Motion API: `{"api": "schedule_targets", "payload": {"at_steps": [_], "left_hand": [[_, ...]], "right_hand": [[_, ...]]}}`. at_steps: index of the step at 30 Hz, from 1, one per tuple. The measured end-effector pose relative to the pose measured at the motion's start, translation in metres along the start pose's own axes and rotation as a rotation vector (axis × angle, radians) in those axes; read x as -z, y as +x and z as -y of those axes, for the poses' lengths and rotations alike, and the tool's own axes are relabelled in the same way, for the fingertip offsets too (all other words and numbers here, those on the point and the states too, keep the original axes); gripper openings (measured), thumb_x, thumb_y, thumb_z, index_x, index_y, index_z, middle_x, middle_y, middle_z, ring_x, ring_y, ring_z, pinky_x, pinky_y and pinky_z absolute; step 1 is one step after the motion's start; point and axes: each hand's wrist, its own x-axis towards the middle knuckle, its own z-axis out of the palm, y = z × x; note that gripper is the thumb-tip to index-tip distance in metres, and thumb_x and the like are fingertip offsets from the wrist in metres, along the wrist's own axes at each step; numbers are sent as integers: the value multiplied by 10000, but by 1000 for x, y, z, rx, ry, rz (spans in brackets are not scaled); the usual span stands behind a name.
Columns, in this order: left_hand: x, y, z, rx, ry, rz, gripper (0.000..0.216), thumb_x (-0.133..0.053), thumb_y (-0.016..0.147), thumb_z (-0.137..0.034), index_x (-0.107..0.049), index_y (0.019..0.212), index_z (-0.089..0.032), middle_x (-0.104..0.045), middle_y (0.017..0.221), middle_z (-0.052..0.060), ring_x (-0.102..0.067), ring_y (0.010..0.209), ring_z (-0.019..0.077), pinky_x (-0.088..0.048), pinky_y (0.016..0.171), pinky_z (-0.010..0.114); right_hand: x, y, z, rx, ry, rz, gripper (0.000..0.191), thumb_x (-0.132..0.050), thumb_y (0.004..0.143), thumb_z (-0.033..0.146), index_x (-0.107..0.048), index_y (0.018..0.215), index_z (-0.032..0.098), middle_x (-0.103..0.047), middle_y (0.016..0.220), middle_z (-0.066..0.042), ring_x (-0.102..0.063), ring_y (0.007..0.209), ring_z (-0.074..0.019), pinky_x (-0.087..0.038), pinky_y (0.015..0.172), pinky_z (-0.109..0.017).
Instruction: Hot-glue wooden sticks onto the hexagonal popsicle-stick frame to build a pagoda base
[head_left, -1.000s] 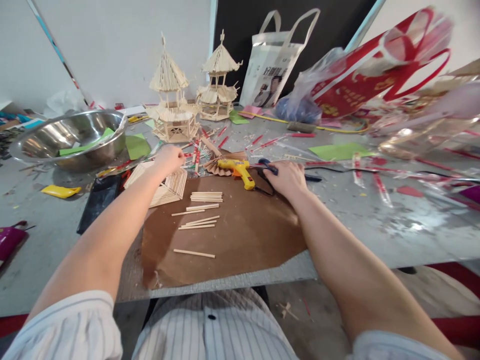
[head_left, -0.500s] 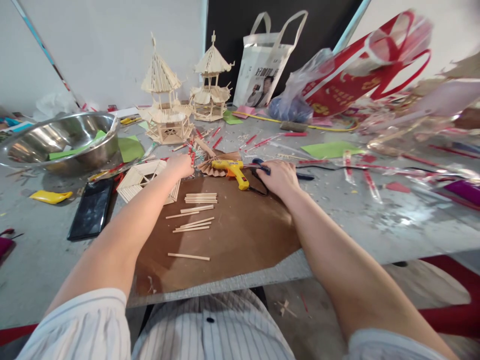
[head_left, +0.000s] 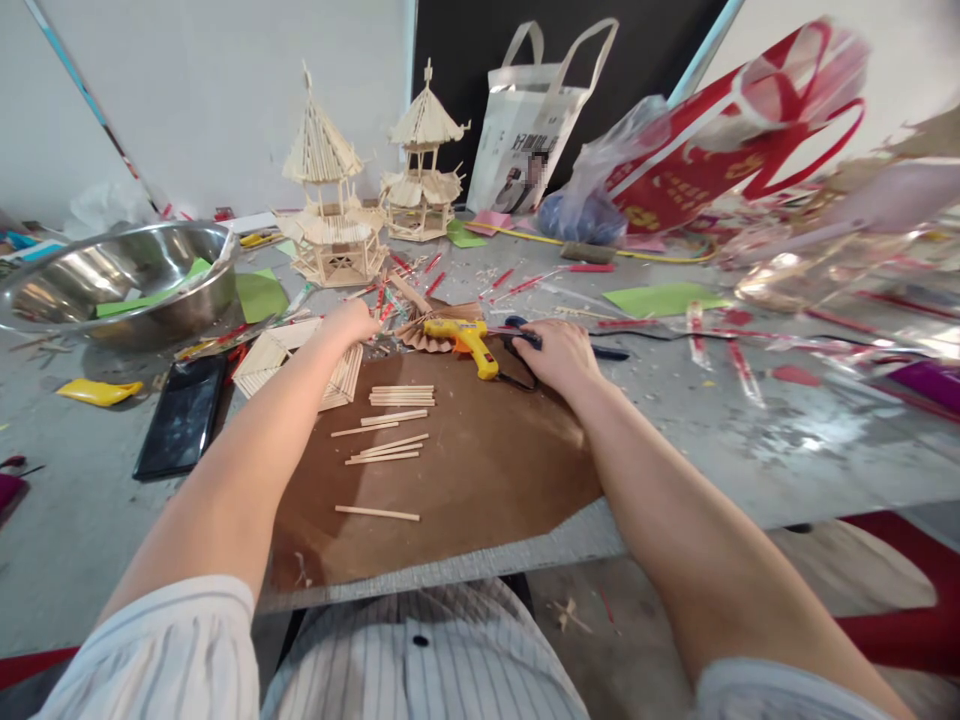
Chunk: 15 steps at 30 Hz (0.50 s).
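Observation:
My left hand (head_left: 349, 323) hovers over the far edge of a flat hexagonal piece made of wooden sticks (head_left: 262, 362). Its fingers curl downward beside red-and-white strips, and whatever they hold is hidden. My right hand (head_left: 561, 352) is closed over a tool with dark blue handles (head_left: 611, 353); the hand covers its middle, so its kind is unclear. Just left of that hand lies a yellow hot glue gun (head_left: 471, 343), beside a pleated brown paper piece (head_left: 427, 325). Several short wooden sticks (head_left: 402, 396) lie in loose groups on the brown mat (head_left: 487, 470).
Two stick pagodas (head_left: 322, 240) stand at the back. A steel basin (head_left: 217, 290), a black phone (head_left: 180, 418) and a yellow packet (head_left: 100, 392) are on the left. Bags (head_left: 517, 130), a green sheet (head_left: 667, 298), a dark cord and plastic scraps fill the back and right.
My left hand has drawn back slightly to the left, away from the red-and-white strips. My right hand, the glue gun and the sticks stay in place.

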Motion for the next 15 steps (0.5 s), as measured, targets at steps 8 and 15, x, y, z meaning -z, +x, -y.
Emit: {"api": "schedule_targets", "payload": {"at_steps": [8,15], "left_hand": [[35,-20,22,68,-71,8,228,-487,718,-267,-662,629,-151,-680,664,95,-620,649,197,-462,624,258],[26,-22,51,112,-51,-243,294,-464,743,-218,-644,975,-199,-686,912,63,-607,837,187,-453,689,259]], "right_hand": [[2,0,0,13,6,-21,340,-433,805,359,-655,993,181,-654,1051,-85,-541,1042,-254,-357,909,-402],[0,0,2,9,-3,-18,336,-437,806,359,-652,996,184,-650,1063,-83,-538,1046,-257,-344,919,-403]]}}
